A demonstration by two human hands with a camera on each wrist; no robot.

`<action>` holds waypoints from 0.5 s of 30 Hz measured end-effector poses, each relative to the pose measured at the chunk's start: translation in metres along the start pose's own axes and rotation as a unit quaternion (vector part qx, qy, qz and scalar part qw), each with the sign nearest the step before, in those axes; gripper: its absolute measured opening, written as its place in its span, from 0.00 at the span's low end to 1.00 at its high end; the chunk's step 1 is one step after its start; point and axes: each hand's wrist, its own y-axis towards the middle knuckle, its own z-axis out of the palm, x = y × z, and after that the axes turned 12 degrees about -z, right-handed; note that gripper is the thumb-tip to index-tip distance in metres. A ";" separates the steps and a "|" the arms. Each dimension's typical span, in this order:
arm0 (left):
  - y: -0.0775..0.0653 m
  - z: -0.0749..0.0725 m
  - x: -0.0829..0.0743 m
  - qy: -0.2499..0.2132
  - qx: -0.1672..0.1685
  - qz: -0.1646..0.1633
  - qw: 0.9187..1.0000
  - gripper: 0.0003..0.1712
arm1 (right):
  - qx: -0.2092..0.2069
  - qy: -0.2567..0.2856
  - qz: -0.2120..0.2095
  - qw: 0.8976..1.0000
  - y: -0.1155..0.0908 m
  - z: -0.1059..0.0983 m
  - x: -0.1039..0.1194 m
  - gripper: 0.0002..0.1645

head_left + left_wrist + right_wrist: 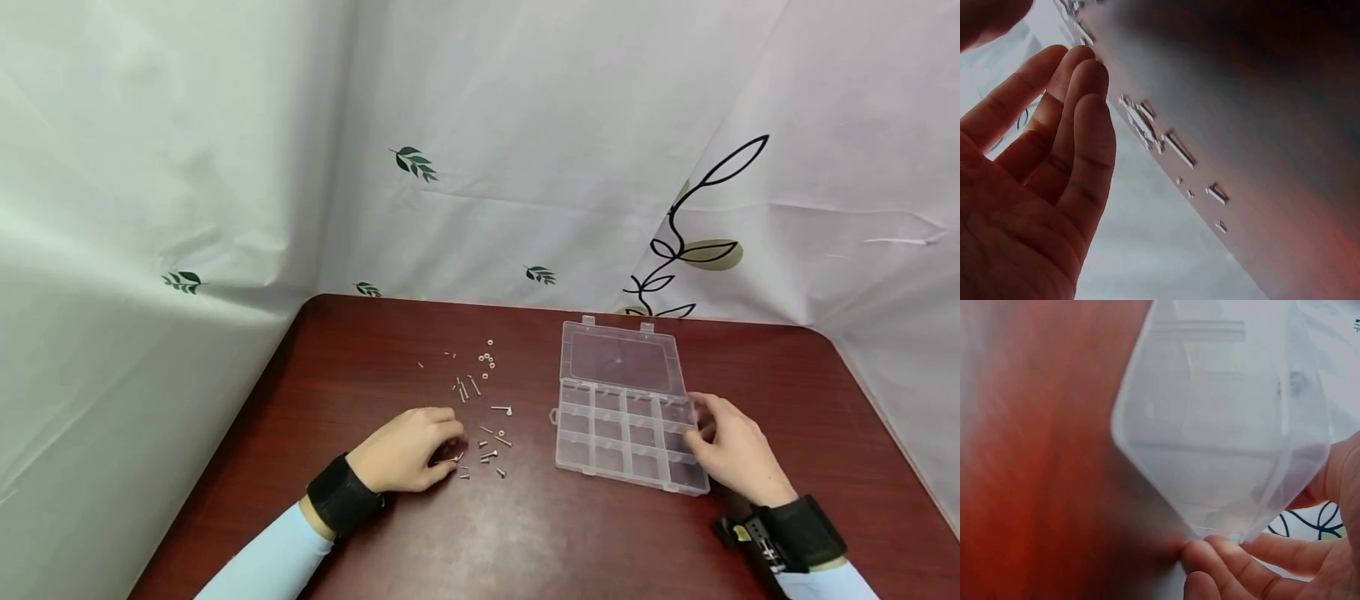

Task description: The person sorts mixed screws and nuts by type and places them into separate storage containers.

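Observation:
My left hand (408, 450) is low over the table at the left edge of a scatter of small metal screws (502, 472). Its thumb and index finger are spread around a few screws. In the left wrist view the fingers (1094, 131) are gently bent, with more screws (1179, 150) lying beyond them. My right hand (738, 450) grips the right side of a clear plastic compartment box (626, 478), thumb over the rim and fingers along the outer wall. The right wrist view shows fingertips (1200, 556) at the box's corner. The box lies flat, lid (618, 358) folded back, its compartments bare.
Small ring-shaped nuts or washers (491, 364) lie behind the screws. The brown table (480, 542) has rounded back corners and meets a white patterned cloth (487, 167) behind. Black bands (345, 496) wrap both wrists.

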 end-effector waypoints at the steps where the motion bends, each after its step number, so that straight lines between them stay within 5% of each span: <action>1: -0.001 0.000 -0.002 0.006 0.005 0.000 1.000 0.12 | -0.001 0.006 -0.002 1.000 -0.002 0.002 0.000 0.32; 15: -0.003 0.007 -0.008 0.030 0.014 -0.015 0.999 0.09 | 0.006 0.071 -0.036 0.997 -0.013 0.019 0.028 0.35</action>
